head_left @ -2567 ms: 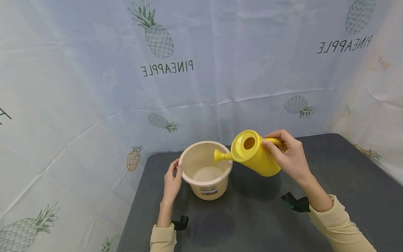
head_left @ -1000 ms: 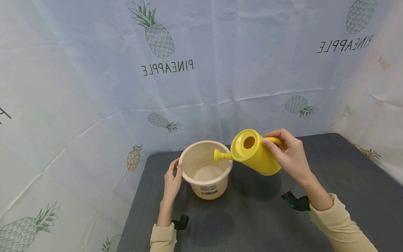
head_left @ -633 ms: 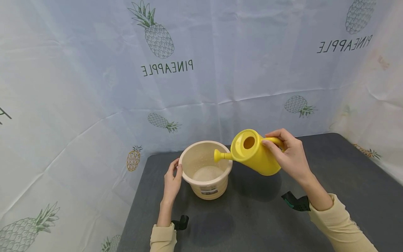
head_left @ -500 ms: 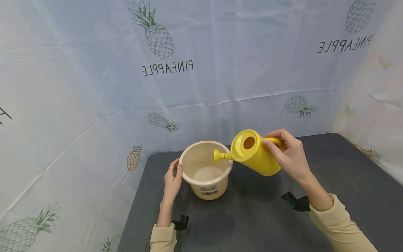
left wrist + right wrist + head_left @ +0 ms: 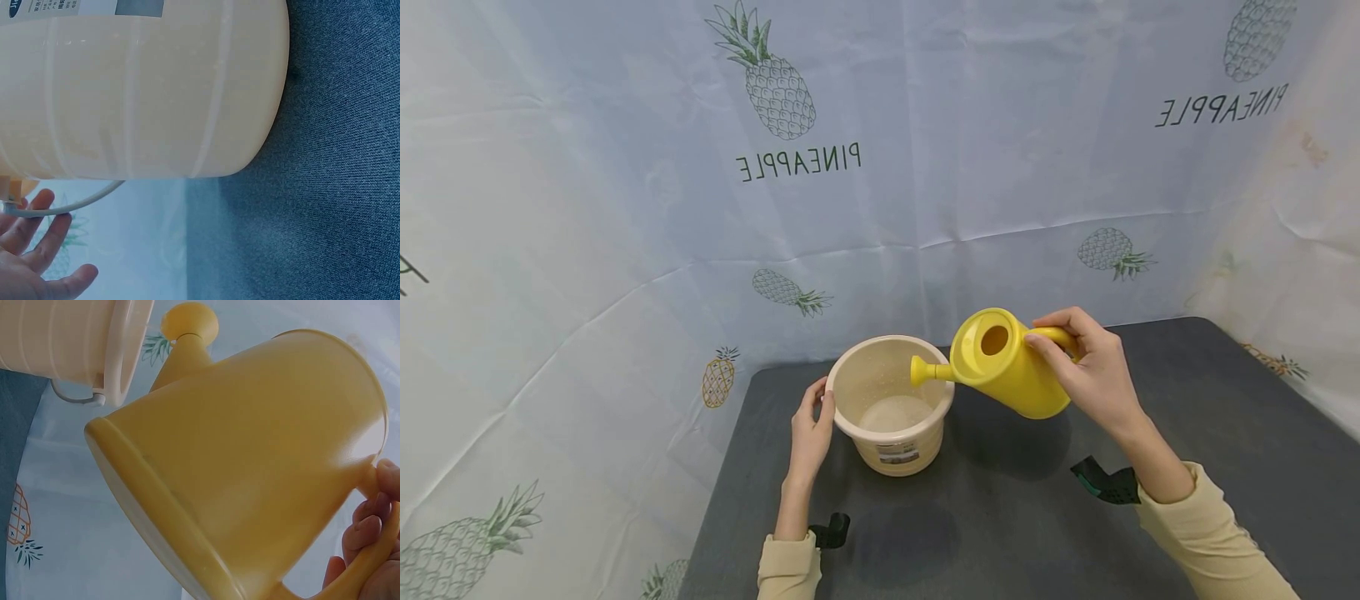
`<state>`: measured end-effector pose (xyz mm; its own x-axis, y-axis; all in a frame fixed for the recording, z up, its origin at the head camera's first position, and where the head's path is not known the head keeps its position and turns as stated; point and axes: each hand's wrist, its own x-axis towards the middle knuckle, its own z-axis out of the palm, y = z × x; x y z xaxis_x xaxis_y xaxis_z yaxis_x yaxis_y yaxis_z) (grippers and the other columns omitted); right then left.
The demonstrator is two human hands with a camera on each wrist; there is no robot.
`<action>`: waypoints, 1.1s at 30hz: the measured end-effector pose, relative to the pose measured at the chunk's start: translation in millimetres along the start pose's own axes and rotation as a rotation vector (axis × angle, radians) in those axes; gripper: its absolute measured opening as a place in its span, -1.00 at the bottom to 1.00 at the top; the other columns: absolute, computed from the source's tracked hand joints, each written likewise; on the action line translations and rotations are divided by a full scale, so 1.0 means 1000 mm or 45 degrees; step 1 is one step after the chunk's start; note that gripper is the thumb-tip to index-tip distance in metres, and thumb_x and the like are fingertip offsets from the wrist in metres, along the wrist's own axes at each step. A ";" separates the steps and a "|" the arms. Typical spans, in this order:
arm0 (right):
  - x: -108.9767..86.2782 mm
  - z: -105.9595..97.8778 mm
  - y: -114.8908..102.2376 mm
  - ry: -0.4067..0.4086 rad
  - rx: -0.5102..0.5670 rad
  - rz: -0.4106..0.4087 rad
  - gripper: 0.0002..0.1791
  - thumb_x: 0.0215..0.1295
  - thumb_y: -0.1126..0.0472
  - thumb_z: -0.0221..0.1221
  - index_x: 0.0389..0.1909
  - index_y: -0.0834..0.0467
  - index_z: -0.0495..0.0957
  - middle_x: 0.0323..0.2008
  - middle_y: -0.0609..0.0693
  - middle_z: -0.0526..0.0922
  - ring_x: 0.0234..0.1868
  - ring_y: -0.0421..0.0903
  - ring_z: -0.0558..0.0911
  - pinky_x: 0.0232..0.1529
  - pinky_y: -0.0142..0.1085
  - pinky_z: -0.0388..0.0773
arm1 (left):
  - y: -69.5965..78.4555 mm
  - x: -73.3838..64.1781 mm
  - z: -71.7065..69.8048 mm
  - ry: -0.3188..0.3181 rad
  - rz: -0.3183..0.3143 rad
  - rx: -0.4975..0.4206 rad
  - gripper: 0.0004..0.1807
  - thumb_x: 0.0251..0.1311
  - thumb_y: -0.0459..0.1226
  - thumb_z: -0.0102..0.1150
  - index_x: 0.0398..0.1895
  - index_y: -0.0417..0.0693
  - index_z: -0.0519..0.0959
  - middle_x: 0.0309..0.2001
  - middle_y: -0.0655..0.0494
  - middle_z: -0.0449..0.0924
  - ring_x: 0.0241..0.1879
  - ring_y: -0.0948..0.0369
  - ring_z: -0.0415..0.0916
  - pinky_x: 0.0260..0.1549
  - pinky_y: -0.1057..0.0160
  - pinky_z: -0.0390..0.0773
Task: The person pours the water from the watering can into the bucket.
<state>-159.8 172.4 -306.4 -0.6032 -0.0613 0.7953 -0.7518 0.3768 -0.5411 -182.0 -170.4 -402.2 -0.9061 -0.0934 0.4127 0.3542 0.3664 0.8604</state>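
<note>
A cream plastic bucket point(image 5: 867, 454) stands upright on the dark table. My left hand point(image 5: 809, 437) grips its left rim, thumb on the near side. In the left wrist view the fingers lie by the rim and the thin bail handle point(image 5: 87, 202) hanging along the bucket's side. My right hand point(image 5: 1093, 371) holds a yellow watering can point(image 5: 1026, 383) by its handle, above the table to the right. The can tilts left, and its spout head point(image 5: 919, 371) reaches over the bucket's right rim. Small droplets or specks dot the bucket's inner wall; no stream shows from the spout.
The dark cloth-covered table point(image 5: 1157, 417) reaches back to a pale curtain point(image 5: 1000, 125) printed with pineapples, which also hangs at both sides. Black straps point(image 5: 1105, 482) sit at the wrists. A printed label point(image 5: 897, 452) is on the bucket's front.
</note>
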 end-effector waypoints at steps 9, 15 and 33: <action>0.000 0.000 0.000 0.001 0.014 -0.005 -0.72 -0.02 0.65 0.21 -0.25 0.40 0.51 -0.33 0.05 0.59 -0.32 -0.33 0.55 -0.29 -0.58 0.46 | 0.004 0.000 0.000 -0.002 -0.017 0.009 -0.61 0.38 -0.33 -0.10 0.20 -0.35 0.35 0.06 -0.30 0.44 0.12 -0.12 0.31 0.06 -0.13 0.28; 0.000 0.000 0.000 0.005 0.015 -0.006 -0.73 -0.01 0.64 0.21 -0.25 0.39 0.51 -0.34 0.05 0.60 -0.33 -0.32 0.55 -0.30 -0.58 0.46 | 0.006 -0.001 -0.001 -0.006 -0.023 0.015 -0.61 0.38 -0.32 -0.11 0.20 -0.34 0.35 0.07 -0.31 0.43 0.13 -0.13 0.30 0.08 -0.17 0.25; 0.000 0.001 0.001 0.003 0.006 -0.011 -0.72 -0.02 0.65 0.21 -0.25 0.40 0.51 -0.34 0.05 0.60 -0.33 -0.33 0.55 -0.30 -0.58 0.46 | 0.005 -0.002 -0.001 -0.006 -0.010 0.024 -0.62 0.38 -0.34 -0.11 0.20 -0.35 0.35 0.06 -0.31 0.43 0.13 -0.13 0.30 0.06 -0.16 0.27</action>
<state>-161.1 172.3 -307.1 -0.5960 -0.0626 0.8006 -0.7582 0.3721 -0.5354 -178.1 -168.9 -398.1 -0.9100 -0.0920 0.4044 0.3426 0.3829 0.8579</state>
